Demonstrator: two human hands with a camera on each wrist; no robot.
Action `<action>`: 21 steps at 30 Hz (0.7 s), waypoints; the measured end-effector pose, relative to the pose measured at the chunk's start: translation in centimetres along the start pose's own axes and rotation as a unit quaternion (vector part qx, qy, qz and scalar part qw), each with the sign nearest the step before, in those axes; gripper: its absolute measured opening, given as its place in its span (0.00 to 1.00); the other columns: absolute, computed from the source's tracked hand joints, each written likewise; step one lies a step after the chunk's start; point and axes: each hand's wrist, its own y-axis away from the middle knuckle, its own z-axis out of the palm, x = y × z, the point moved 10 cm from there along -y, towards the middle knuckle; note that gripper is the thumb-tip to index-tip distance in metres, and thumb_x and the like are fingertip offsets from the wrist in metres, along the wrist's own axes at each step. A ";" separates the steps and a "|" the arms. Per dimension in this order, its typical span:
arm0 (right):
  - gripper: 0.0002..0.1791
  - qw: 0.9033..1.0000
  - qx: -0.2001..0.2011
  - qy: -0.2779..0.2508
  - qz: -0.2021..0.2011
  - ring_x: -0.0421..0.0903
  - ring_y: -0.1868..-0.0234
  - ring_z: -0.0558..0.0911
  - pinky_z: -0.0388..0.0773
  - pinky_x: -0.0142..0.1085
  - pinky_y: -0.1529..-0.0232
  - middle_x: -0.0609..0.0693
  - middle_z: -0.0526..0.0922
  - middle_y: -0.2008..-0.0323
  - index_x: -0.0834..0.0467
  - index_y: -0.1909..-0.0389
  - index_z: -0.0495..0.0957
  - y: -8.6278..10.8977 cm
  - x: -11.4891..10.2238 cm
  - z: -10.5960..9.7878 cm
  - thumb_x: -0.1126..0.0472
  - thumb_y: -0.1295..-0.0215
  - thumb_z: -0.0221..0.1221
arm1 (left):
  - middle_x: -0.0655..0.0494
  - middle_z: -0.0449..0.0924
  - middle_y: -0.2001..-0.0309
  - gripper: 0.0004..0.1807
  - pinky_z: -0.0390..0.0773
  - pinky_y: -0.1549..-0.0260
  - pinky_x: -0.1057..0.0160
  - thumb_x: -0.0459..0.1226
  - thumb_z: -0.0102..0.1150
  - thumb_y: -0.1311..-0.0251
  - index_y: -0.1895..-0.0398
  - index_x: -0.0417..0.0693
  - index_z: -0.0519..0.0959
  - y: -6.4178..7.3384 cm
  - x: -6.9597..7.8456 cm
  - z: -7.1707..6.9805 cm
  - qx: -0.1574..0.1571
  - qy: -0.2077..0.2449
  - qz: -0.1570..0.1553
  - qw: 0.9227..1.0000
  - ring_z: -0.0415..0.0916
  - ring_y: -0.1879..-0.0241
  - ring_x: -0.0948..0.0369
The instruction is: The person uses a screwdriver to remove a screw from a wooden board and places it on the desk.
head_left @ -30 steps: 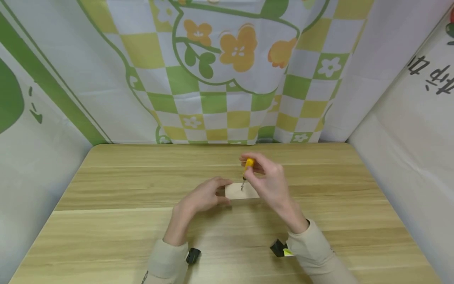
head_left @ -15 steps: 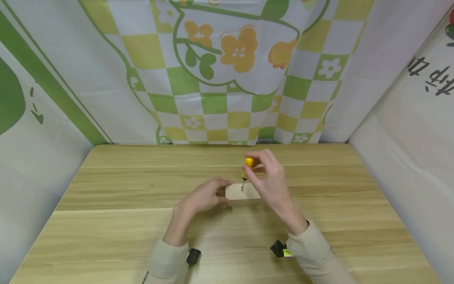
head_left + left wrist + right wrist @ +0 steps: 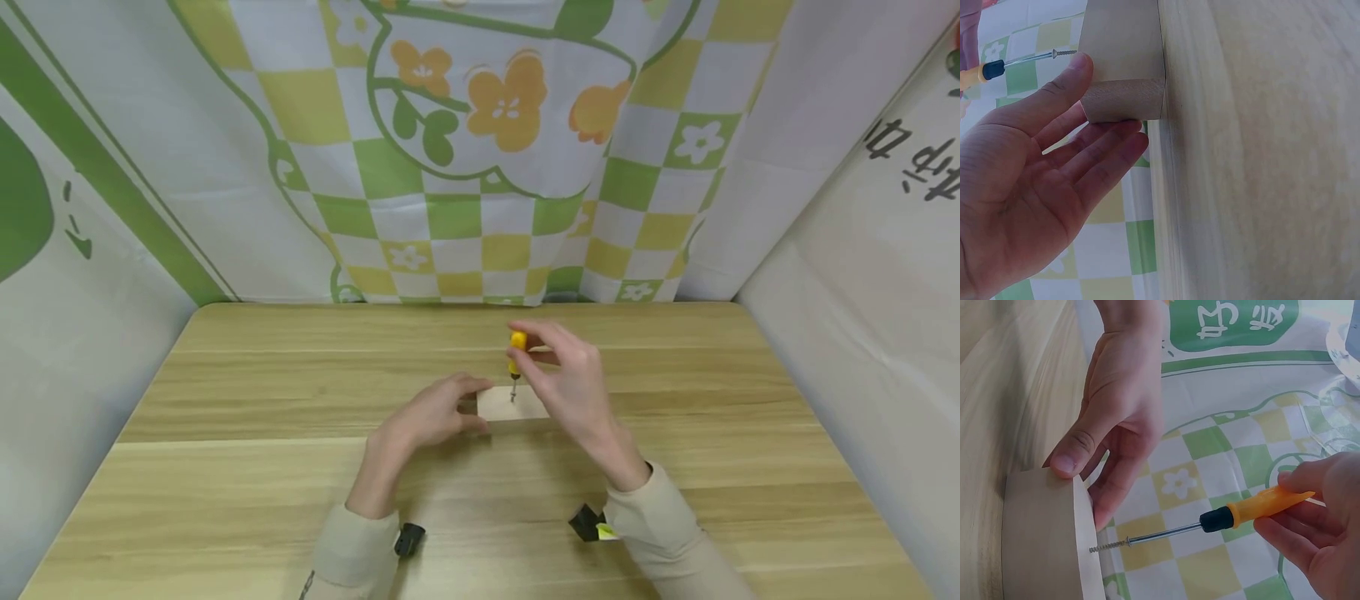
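Note:
A pale wooden block (image 3: 498, 405) lies on the table. My left hand (image 3: 431, 412) grips its left end, with the thumb on the near side and the fingers at the far side and end. A screw (image 3: 1109, 546) stands in the block's top face, much of its thread still showing. The tip of a screwdriver (image 3: 1269, 505) with a yellow handle and black collar sits at the screw's head. My right hand (image 3: 573, 383) pinches the handle between thumb and fingers, above the block. In the left wrist view the screwdriver's shaft (image 3: 1027, 59) meets the screw head behind the left thumb.
The wood-grain table (image 3: 247, 500) spreads around the block. A checked, flowered curtain (image 3: 465, 217) hangs at its back edge, with white cloth walls on both sides. Black devices (image 3: 409, 540) sit at both wrists.
The screwdriver's handle has tipped slightly left and now stands more upright, with the right hand's fingers shifting on it. The left hand and the block have stayed put.

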 end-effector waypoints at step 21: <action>0.19 0.999 -0.028 -0.006 0.034 0.49 0.52 0.85 0.83 0.41 0.46 0.55 0.86 0.55 0.63 0.49 0.79 0.4 0.7 0.8 0.76 0.41 0.58 | 0.49 0.77 0.38 0.34 0.71 0.34 0.50 0.41 0.71 0.44 0.32 0.46 0.73 -0.1 -0.1 0.0 0.000 0.008 -0.003 1.000 0.73 0.36 0.51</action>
